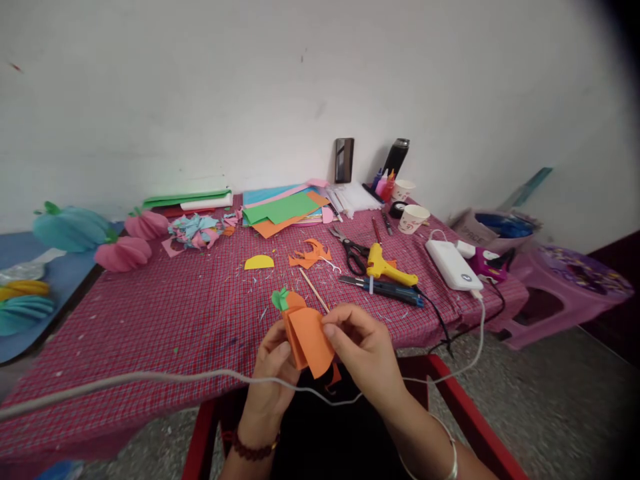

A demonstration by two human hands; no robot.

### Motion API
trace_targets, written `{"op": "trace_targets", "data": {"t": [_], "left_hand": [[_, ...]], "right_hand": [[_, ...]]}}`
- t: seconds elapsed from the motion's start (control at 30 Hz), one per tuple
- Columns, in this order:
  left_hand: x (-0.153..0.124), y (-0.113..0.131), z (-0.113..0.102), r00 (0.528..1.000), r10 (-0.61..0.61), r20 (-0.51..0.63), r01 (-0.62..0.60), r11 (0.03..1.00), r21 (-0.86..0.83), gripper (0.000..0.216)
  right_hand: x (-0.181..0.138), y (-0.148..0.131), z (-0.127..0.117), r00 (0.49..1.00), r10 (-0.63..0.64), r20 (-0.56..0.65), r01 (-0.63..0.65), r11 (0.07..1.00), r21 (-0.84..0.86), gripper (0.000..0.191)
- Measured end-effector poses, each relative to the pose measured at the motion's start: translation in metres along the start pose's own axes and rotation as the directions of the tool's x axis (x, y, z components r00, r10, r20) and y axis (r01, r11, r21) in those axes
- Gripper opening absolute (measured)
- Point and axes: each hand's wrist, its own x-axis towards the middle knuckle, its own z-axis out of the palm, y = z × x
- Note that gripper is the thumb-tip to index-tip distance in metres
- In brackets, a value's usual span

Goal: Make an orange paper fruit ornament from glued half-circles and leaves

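Observation:
Between my hands, above the table's front edge, is an orange paper pumpkin [313, 340] made of folded layers, with a green paper stem [281, 299] at its upper left. My left hand [274, 367] grips its left side, the thumb against the layers. On the right, my right hand [365, 350] pinches the edge of the front orange flap between thumb and fingers. Just beyond lies a thin wooden stick [314, 290], partly hidden behind my right hand. Orange paper scraps [311, 253] and a yellow paper half-circle [259, 262] rest farther back.
A yellow glue gun [387, 267], black scissors [353, 252] and a utility knife [390, 291] lie right of centre. Paper pumpkins [123, 253] stand at left, near coloured sheets [280, 212]. A white cable [150, 377] crosses in front of me. A power bank [453, 263] sits at right.

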Motion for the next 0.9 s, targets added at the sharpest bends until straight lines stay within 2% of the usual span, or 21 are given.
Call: {"op": "trace_targets", "data": {"t": [0.2, 0.9], "left_hand": [[-0.001, 0.0008, -0.001, 1.0, 0.005, -0.005, -0.005, 1.0, 0.009, 0.03], [-0.0014, -0.0034, -0.004, 1.0, -0.007, -0.004, 0.007, 1.0, 0.005, 0.029]], "right_hand": [[-0.0006, 0.0038, 0.0018, 1.0, -0.014, -0.028, 0.013, 0.999, -0.037, 0.005], [0.001, 0.0078, 0.0045, 0.999, -0.002, -0.034, 0.001, 1.0, -0.003, 0.006]]}}
